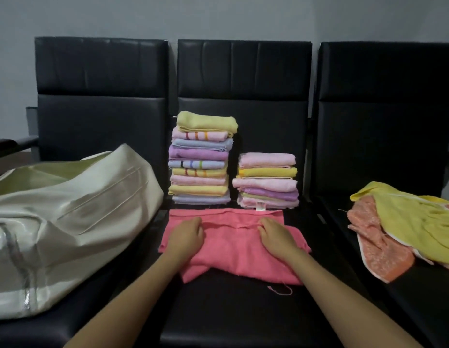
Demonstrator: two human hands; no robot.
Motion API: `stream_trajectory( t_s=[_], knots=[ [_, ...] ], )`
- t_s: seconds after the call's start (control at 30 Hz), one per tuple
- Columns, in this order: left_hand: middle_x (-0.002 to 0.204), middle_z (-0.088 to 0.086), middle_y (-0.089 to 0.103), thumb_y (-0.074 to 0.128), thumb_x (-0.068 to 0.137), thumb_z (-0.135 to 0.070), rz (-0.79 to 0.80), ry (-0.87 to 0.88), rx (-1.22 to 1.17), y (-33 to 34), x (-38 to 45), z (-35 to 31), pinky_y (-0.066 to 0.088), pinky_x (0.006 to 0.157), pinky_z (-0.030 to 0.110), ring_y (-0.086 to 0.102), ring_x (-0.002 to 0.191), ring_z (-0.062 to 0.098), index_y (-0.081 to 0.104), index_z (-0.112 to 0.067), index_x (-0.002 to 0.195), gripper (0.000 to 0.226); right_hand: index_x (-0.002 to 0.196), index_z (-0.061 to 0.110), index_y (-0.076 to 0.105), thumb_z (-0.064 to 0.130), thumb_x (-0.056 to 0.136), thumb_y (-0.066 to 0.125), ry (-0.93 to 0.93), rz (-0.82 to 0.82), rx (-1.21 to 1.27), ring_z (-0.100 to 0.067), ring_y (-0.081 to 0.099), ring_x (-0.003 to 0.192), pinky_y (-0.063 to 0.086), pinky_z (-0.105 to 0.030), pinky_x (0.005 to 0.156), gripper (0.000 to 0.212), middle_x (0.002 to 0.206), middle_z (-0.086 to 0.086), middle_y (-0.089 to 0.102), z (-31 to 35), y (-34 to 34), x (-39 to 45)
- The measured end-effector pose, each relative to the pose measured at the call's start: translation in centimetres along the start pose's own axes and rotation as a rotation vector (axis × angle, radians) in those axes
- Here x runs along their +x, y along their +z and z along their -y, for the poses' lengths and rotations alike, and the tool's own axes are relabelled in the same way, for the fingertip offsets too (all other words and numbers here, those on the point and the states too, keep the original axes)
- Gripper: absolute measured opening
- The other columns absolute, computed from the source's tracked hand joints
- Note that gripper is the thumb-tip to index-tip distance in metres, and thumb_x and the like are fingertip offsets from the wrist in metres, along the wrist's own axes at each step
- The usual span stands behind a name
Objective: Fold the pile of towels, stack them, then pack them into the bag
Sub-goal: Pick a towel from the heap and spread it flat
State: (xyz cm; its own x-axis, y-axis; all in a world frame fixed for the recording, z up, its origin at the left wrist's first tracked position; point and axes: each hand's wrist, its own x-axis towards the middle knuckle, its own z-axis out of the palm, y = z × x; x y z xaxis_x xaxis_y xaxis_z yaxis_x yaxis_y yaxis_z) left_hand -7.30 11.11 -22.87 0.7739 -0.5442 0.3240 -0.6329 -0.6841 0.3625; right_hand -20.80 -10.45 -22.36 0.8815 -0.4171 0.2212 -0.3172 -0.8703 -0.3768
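Observation:
A pink towel (233, 249) lies partly folded on the middle black seat. My left hand (187, 236) and my right hand (276, 236) both rest on it, fingers bent at the folded edge near its far side. Behind it stand two stacks of folded towels: a tall stack (200, 159) on the left and a shorter stack (267, 180) on the right. A cream bag (67, 217) lies open on the left seat. Unfolded yellow and orange towels (407, 227) sit in a heap on the right seat.
Three black padded seats (243, 71) stand in a row against a grey wall. The front part of the middle seat (231, 317) is bare between my forearms. A loose pink thread (280, 290) trails from the towel's near edge.

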Motion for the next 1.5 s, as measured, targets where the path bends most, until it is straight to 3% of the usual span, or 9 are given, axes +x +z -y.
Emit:
stream_trajectory(
  t_s=[0.27,0.5,0.63,0.73,0.8,0.93,1.03,1.17,1.5],
  knots=[
    [0.091,0.009,0.069,0.046,0.094,-0.026,0.014,0.127,0.087,-3.1,-6.2,-0.5,0.041,0.067,0.035,0.064,0.087,0.030,0.058,-0.015,0.092,0.016,0.105,0.008,0.055,0.021,0.103,0.035,-0.086,0.006,-0.148,-0.025,0.056,0.102,0.039,-0.033,0.081,0.024,0.112,-0.007,0.060,-0.3,-1.6,-5.4],
    [0.124,0.007,0.056,0.010,0.067,-0.059,0.338,0.240,0.198,-4.5,-6.4,1.4,0.036,0.103,0.034,0.048,0.114,0.026,0.069,-0.011,0.103,0.084,0.107,0.003,0.063,0.015,0.099,0.039,-0.107,0.228,-0.063,-0.024,0.050,0.114,0.035,-0.027,0.094,0.028,0.117,-0.010,0.057,-0.4,-3.2,-6.0],
    [0.125,0.008,0.057,0.017,0.073,-0.056,0.432,0.154,0.208,-4.9,-5.1,1.1,0.032,0.106,0.033,0.049,0.119,0.028,0.066,-0.014,0.089,0.067,0.117,0.004,0.062,0.017,0.100,0.040,-0.065,0.238,0.033,-0.019,0.050,0.117,0.035,-0.025,0.096,0.031,0.122,-0.004,0.054,-0.2,-3.1,-6.0],
    [0.096,0.003,0.058,0.019,0.070,-0.058,0.381,0.126,0.097,-5.4,-4.6,1.5,0.041,0.095,0.036,0.056,0.101,0.025,0.052,-0.020,0.070,0.051,0.095,0.006,0.063,0.025,0.099,0.047,-0.044,0.186,0.094,-0.021,0.058,0.097,0.043,-0.032,0.084,0.025,0.101,-0.004,0.064,-0.6,-3.3,-5.6],
    [0.098,0.006,0.062,0.037,0.082,-0.050,0.341,0.096,0.044,-5.8,-4.2,1.8,0.045,0.086,0.034,0.059,0.097,0.025,0.059,-0.014,0.079,0.043,0.086,0.015,0.061,0.027,0.097,0.054,-0.069,0.159,0.144,-0.016,0.059,0.084,0.045,-0.031,0.078,0.018,0.088,0.002,0.064,-1.2,-4.2,-5.2],
    [0.087,0.003,0.065,0.055,0.094,-0.027,0.152,0.024,-0.038,-6.3,-3.8,2.6,0.039,0.069,0.031,0.061,0.086,0.024,0.057,-0.017,0.081,0.017,0.085,0.028,0.061,0.019,0.093,0.058,-0.089,0.230,0.129,-0.005,0.055,0.073,0.043,-0.016,0.068,0.012,0.081,0.009,0.063,-2.7,-6.5,-5.1],
    [0.087,0.000,0.066,0.058,0.094,-0.024,0.090,-0.099,-0.190,-6.3,-3.5,3.1,0.042,0.073,0.029,0.061,0.085,0.020,0.066,-0.013,0.090,0.014,0.091,0.017,0.069,0.017,0.092,0.059,-0.038,0.264,0.110,-0.013,0.061,0.080,0.044,-0.015,0.068,0.010,0.089,-0.001,0.069,-3.5,-6.9,-4.0],
    [0.085,0.004,0.064,0.056,0.093,-0.021,-0.021,-0.213,-0.224,-5.7,-2.5,3.1,0.041,0.071,0.032,0.059,0.083,0.024,0.060,-0.014,0.082,0.014,0.081,0.018,0.071,0.027,0.088,0.065,0.042,0.069,0.134,-0.015,0.064,0.082,0.048,-0.031,0.076,0.013,0.085,0.003,0.070,-2.9,-6.8,-1.6],
    [0.104,0.024,0.058,0.055,0.090,-0.013,-0.150,-0.322,-0.048,-1.7,-2.3,5.6,0.041,0.086,0.045,0.051,0.098,0.041,0.065,0.001,0.093,0.017,0.085,0.014,0.066,0.024,0.092,0.062,0.204,-0.121,0.177,-0.021,0.060,0.086,0.038,-0.029,0.070,0.012,0.084,-0.001,0.066,-4.0,-1.1,1.4]
  ],
)
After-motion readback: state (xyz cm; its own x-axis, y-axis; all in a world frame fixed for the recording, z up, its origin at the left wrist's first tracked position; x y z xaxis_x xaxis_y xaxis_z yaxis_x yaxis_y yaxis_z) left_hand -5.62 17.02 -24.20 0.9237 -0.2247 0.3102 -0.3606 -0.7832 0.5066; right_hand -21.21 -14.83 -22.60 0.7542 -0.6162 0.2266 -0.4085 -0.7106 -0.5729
